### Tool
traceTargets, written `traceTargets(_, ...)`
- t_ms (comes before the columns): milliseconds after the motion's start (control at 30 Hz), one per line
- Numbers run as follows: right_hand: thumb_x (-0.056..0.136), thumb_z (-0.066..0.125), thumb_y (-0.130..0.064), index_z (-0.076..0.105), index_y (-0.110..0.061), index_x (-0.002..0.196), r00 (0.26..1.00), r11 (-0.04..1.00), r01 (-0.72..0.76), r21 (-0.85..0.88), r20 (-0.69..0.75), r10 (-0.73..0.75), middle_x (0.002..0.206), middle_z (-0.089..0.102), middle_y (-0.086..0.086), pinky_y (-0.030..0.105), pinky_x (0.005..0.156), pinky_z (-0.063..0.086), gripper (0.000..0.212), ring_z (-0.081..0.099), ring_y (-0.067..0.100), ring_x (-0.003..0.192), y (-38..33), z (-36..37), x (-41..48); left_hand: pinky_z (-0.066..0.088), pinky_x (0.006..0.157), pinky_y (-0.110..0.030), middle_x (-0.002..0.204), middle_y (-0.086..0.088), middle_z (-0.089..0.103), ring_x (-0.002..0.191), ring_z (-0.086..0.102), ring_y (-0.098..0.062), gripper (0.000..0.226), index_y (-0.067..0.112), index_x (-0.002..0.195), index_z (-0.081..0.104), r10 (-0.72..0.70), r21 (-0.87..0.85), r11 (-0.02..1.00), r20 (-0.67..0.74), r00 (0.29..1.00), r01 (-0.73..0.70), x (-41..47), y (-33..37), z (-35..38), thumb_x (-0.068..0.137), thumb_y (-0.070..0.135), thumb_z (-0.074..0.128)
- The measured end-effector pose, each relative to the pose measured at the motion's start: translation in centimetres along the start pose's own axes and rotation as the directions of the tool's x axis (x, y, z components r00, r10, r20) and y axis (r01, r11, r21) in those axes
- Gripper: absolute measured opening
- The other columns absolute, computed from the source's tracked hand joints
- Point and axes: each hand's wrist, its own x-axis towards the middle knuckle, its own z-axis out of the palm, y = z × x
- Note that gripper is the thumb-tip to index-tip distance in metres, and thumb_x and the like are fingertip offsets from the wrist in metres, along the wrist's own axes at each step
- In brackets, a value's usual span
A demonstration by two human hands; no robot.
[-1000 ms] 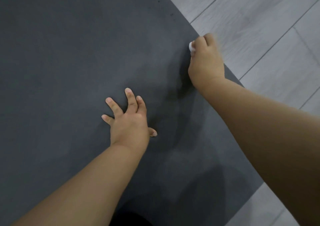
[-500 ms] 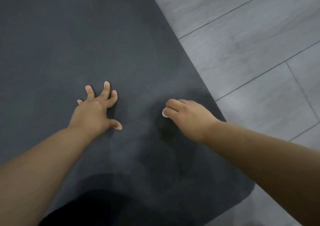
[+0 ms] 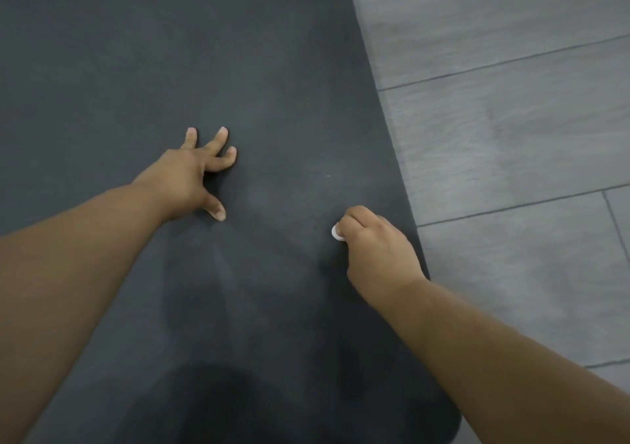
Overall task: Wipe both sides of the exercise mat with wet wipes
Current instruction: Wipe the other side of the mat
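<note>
Head view shows my left hand (image 3: 191,174), fingers splayed, pinning the exercise mat (image 3: 136,68) to the floor (image 3: 511,137) while my right hand (image 3: 378,249) clamps a wet wipe (image 3: 336,233) to scrub near its edge.

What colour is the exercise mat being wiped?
Dark charcoal grey, plain and unpatterned; the exercise mat shows in the head view.
</note>
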Motion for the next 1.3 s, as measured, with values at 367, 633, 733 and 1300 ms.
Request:
traceTargets(367, 0.069, 0.055, 0.014, 0.062, -0.002, 0.092, 0.996, 0.993, -0.066, -0.101, -0.06, 0.06, 0.098, 0.058, 0.014, 0.043, 0.057, 0.048, 0.029, 0.055, 0.036, 0.081, -1.5, 0.6, 0.3, 0.013, 0.117, -0.046, 0.156, 0.018, -0.006, 0.145, -0.01, -0.021, 0.095, 0.036, 0.147, 0.021, 0.072, 0.007, 0.997, -0.065, 0.995, -0.072, -1.5, 0.8, 0.8, 0.074, 0.013, 0.077)
traceTargets(633, 0.091, 0.038, -0.001, 0.047, -0.006, 0.112, 0.963, 0.901, -0.189, -0.391, 0.107, 0.249, 0.117, 0.041, 0.012, 0.036, 0.071, 0.038, 0.023, 0.047, 0.033, 0.104, -5.5, -1.3, -0.7, 0.017, 0.117, -0.042, 0.158, 0.005, -0.006, 0.145, -0.003, -0.024, 0.059, 0.026, 0.15, 0.016, 0.222, 0.109, 0.972, -0.121, 0.967, -0.209, -5.7, -1.6, 5.1, 0.098, 0.027, 0.044)
traceTargets(733, 0.094, 0.04, -0.001, 0.045, -0.005, 0.111, 0.918, 0.868, -0.239, -0.435, 0.192, 0.348, 0.115, 0.042, 0.014, 0.037, 0.069, 0.036, 0.018, 0.048, 0.034, 0.101, -7.7, -0.9, -2.3, 0.02, 0.116, -0.041, 0.158, 0.006, -0.004, 0.146, 0.002, -0.02, 0.061, 0.025, 0.149, 0.021, 0.188, 0.066, 0.979, 0.049, 0.981, -0.191, -9.8, -2.7, 6.1, 0.096, 0.033, 0.049)
traceTargets(1300, 0.096, 0.043, -0.011, 0.044, -0.005, 0.115, 0.8, 0.878, -0.245, -0.412, 0.426, 0.423, 0.114, 0.056, 0.014, 0.034, 0.075, 0.04, 0.02, 0.056, 0.033, 0.104, -26.0, -23.0, -14.4, 0.035, 0.105, -0.031, 0.147, -0.001, 0.04, 0.133, 0.038, -0.021, 0.053, 0.026, 0.141, 0.039, -0.005, 0.056, 0.998, 0.332, 0.943, -0.014, -40.4, -5.1, -16.0, 0.093, 0.042, 0.052)
